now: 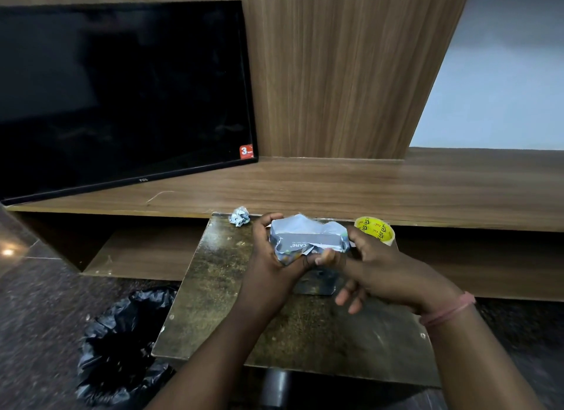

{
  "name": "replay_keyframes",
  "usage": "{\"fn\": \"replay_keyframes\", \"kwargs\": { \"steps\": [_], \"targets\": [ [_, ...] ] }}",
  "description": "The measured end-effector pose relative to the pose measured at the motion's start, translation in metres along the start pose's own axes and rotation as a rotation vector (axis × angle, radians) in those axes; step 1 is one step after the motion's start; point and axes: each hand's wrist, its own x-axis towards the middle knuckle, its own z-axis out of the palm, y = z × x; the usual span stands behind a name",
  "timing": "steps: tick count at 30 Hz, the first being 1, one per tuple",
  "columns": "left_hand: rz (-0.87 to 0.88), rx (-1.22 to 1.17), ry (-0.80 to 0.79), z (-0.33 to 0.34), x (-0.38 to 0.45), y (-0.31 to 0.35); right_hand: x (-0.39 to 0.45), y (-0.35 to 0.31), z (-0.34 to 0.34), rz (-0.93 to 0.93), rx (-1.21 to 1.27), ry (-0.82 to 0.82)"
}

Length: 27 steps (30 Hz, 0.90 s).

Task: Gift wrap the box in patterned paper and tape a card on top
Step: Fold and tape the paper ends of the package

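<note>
Since the box (308, 240) looks light and stiff under crinkly paper (300, 225), both hands' fingers (328, 255) grip its ends, best held there.

A dark TCL television (122, 95) leans against the wood-panelled wall (335, 67) on a long wooden shelf (366, 189) at far left, while a black-bagged bin (122, 345) sits on the floor left of the worn desk (213, 302).

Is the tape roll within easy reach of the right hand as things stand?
Probably yes. The tape roll sits just behind the right hand, nothing between them, but that hand holds the half-wrapped box and must let go first.
</note>
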Motion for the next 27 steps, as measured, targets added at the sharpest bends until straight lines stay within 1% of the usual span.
{"fn": "replay_keyframes", "kwargs": {
  "steps": [2,6,10,11,14,17,19,21,24,27],
  "targets": [
    [-0.003,-0.004,-0.010,-0.002,0.001,0.000,-0.001,0.005,-0.003,-0.073,-0.068,0.038],
    [-0.010,0.003,-0.055,-0.009,0.002,0.003,0.004,0.014,-0.006,-0.186,-0.122,0.142],
    [-0.019,0.059,-0.072,-0.017,0.003,0.002,0.010,0.023,-0.005,-0.288,-0.323,0.345],
    [-0.025,0.065,-0.065,-0.017,0.003,0.002,0.012,0.026,-0.003,-0.296,-0.330,0.379],
    [-0.040,0.088,-0.033,-0.014,0.003,0.002,0.018,0.031,0.006,-0.321,-0.190,0.451],
    [-0.038,0.099,0.028,-0.010,0.003,0.000,0.020,0.034,0.021,-0.384,-0.051,0.621],
    [-0.042,0.115,0.068,-0.008,0.003,-0.003,0.021,0.040,0.032,-0.400,-0.044,0.720],
    [-0.039,0.133,0.090,-0.006,0.001,-0.003,0.020,0.043,0.042,-0.402,-0.026,0.763],
    [-0.043,0.210,0.096,-0.005,-0.002,-0.001,0.018,0.045,0.054,-0.453,-0.019,0.820],
    [-0.039,0.270,0.098,-0.006,-0.004,0.000,0.018,0.048,0.064,-0.496,-0.071,0.896]
  ]
}}
